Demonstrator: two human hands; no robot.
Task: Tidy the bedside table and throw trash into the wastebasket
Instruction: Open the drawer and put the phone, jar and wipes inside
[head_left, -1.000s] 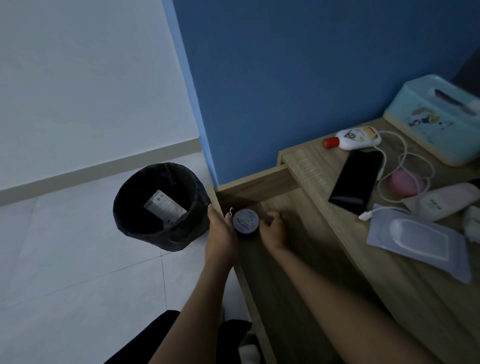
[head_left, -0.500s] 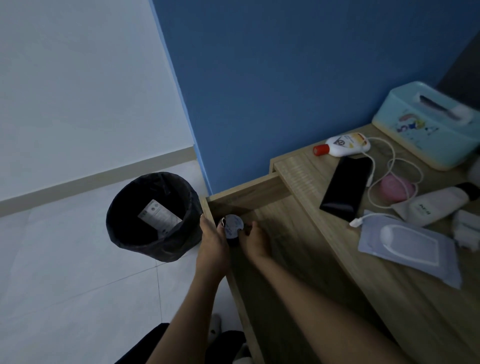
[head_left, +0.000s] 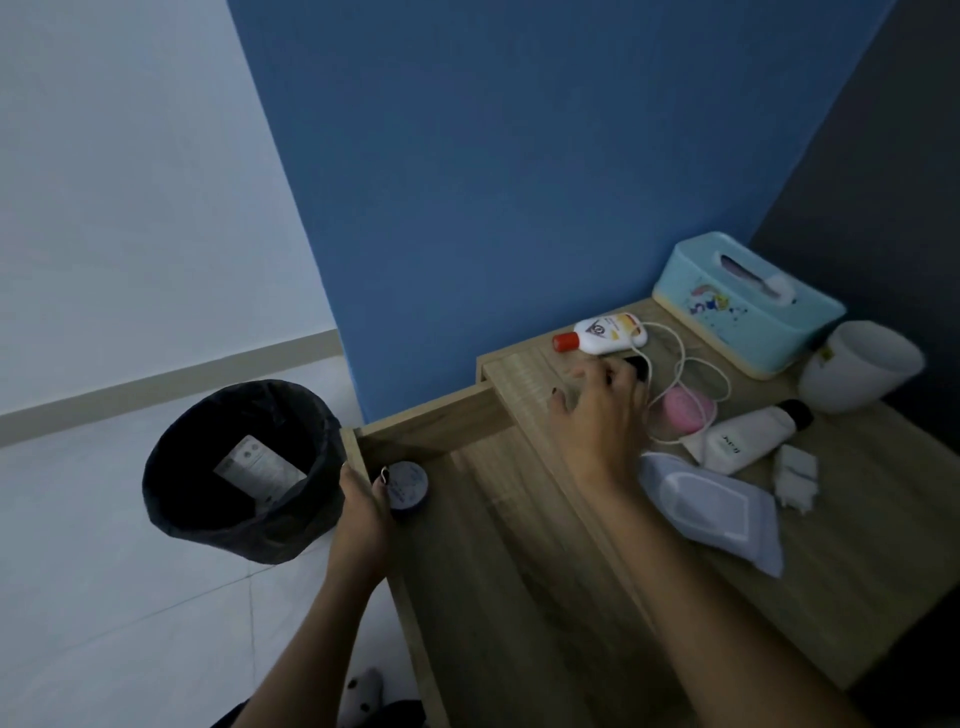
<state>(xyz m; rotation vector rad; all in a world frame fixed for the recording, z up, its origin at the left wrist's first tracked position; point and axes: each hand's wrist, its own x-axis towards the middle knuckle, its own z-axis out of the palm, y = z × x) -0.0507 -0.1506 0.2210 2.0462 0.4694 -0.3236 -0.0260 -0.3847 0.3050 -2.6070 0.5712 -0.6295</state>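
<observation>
The wooden bedside table (head_left: 862, 551) has its drawer (head_left: 498, 561) pulled out. A round blue tin (head_left: 410, 486) lies in the drawer's front left corner. My left hand (head_left: 363, 514) curls over the drawer's front wall, thumb inside against the tin. My right hand (head_left: 597, 415) hovers with spread fingers over the black phone (head_left: 638, 365), hiding most of it. The black-lined wastebasket (head_left: 171, 499) stands on the floor left of the drawer with a paper wrapper (head_left: 260, 465) inside.
On the tabletop lie a white bottle with a red cap (head_left: 610, 332), a white cable (head_left: 680, 358), a pink round object (head_left: 685, 410), a white tube (head_left: 748, 439), a wipes pack (head_left: 711, 512), white pads (head_left: 795, 470), a teal tissue box (head_left: 748, 306) and a white cup (head_left: 857, 366).
My right hand left the tin in the drawer and moved up and right to the phone on the tabletop. My left hand stayed at the drawer's front corner.
</observation>
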